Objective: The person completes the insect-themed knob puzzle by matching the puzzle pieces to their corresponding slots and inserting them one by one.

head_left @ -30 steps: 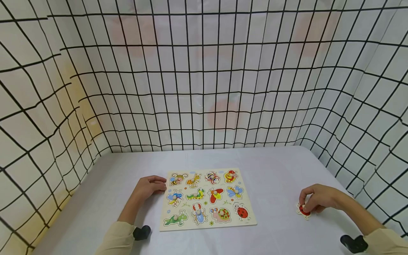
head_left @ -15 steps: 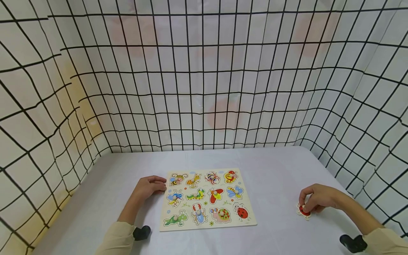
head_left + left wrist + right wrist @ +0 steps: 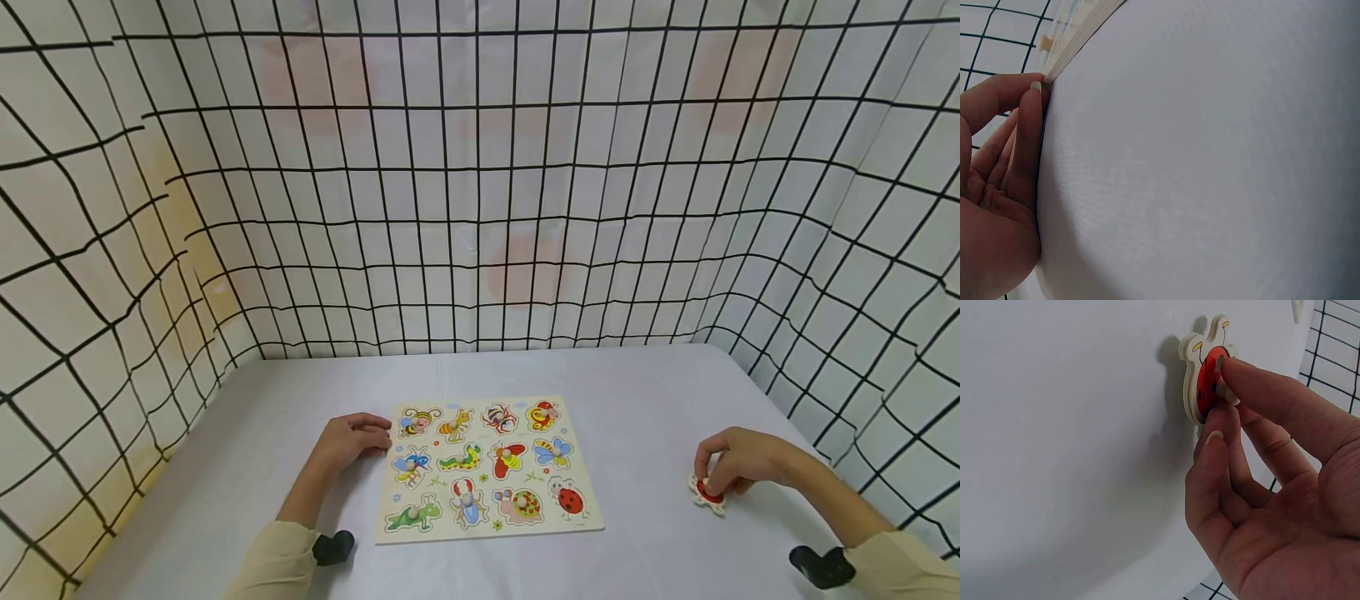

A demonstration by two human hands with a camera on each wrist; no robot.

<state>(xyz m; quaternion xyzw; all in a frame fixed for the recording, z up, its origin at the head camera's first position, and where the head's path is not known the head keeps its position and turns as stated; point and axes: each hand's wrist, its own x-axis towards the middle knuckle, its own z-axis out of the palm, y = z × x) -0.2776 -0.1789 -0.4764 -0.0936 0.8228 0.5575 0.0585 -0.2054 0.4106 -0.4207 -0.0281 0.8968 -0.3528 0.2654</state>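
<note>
A wooden peg puzzle board (image 3: pixel 592 517) with several insect pieces lies on the white table. My left hand (image 3: pixel 349 442) rests by its left side, fingertips touching the edge; in the left wrist view, the thumb and a finger (image 3: pixel 1000 97) meet the board's edge (image 3: pixel 1079 44). Off to the right, my right hand (image 3: pixel 746 458) pinches the knob of a red ladybug puzzle piece (image 3: pixel 705 498). The right wrist view has this ladybug piece (image 3: pixel 1207 378) tilted, its shadow on the table beside it. At the board's lower right, a ladybug picture (image 3: pixel 567 500) shows no visible knob.
White cloth covers the table (image 3: pixel 637 400). Black grid netting (image 3: pixel 480 192) over white sheeting stands at the back and both sides. Dark wrist devices (image 3: pixel 333 547) sit at both sleeves.
My right hand has moved slightly left with the ladybug piece, which has shifted and shows more of itself. My left hand and the board have stayed put.
</note>
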